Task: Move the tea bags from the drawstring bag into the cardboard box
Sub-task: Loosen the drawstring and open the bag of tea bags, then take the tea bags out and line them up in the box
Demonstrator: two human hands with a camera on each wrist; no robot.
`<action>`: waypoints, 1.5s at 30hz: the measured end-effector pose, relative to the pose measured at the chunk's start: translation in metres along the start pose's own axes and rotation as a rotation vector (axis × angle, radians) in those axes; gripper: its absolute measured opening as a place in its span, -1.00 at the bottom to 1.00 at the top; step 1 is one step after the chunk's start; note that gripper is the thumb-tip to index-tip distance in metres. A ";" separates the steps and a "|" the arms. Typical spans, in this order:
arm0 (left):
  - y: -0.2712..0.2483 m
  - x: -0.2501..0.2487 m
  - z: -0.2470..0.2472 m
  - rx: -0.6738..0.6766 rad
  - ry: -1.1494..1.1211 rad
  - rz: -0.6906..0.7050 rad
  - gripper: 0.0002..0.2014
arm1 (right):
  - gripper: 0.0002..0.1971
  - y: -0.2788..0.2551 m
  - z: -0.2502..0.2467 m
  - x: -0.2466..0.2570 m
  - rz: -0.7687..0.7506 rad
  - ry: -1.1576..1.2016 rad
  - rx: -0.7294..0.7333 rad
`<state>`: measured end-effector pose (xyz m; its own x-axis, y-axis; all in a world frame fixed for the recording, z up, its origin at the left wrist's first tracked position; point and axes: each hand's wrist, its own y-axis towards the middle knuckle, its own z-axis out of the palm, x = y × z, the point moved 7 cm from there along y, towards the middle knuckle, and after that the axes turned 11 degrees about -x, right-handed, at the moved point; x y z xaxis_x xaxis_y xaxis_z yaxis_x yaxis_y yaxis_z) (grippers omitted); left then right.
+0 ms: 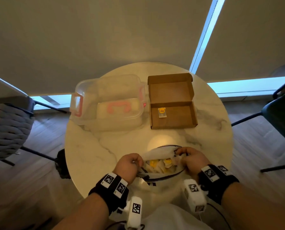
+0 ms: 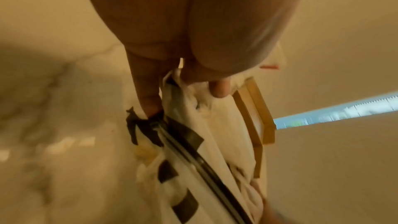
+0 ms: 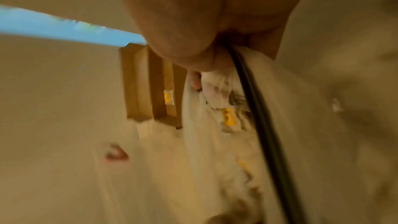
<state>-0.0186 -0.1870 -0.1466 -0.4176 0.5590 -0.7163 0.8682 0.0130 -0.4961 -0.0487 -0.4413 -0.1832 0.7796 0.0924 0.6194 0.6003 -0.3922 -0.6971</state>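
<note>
A white drawstring bag (image 1: pixel 161 154) with black cords lies at the near edge of the round table. My left hand (image 1: pixel 129 165) grips the bag's left rim and my right hand (image 1: pixel 190 159) grips its right rim, holding the mouth apart. Several tea bags (image 1: pixel 160 163) with yellow tags show inside. The open cardboard box (image 1: pixel 172 105) sits farther back on the right, with one yellow-tagged tea bag (image 1: pixel 162 112) in it. In the left wrist view my fingers (image 2: pixel 218 89) pinch the bag cloth (image 2: pixel 215 125). The right wrist view shows the bag (image 3: pixel 215 108) and the box (image 3: pixel 150 84) beyond it.
A clear plastic container (image 1: pixel 108 103) with pink latches stands left of the box on the marble table (image 1: pixel 92 151). Chairs stand at the left (image 1: pixel 7 128) and right (image 1: pixel 281 113) of the table.
</note>
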 end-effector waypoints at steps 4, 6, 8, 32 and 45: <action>0.010 0.015 -0.011 0.009 -0.277 -0.255 -0.68 | -0.62 -0.025 0.020 0.002 0.339 0.538 0.252; 0.019 0.017 -0.020 0.002 -0.224 -0.198 -0.89 | -0.65 -0.038 0.025 0.012 0.319 0.647 0.345; 0.030 0.019 -0.029 0.019 -0.044 -0.072 -0.76 | -0.65 -0.042 0.026 0.017 0.209 0.522 0.333; -0.013 -0.006 0.029 0.157 0.631 0.283 0.01 | -0.49 0.010 -0.004 -0.015 -0.506 -0.563 0.086; 0.004 0.006 0.012 0.154 0.292 0.331 -0.09 | -0.70 0.034 -0.015 0.114 -0.753 -0.681 -0.138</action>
<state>-0.0212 -0.1934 -0.1591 -0.0123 0.7226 -0.6911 0.8830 -0.3165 -0.3467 0.0579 -0.4584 -0.1309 0.1700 0.8418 0.5123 0.9838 -0.1150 -0.1375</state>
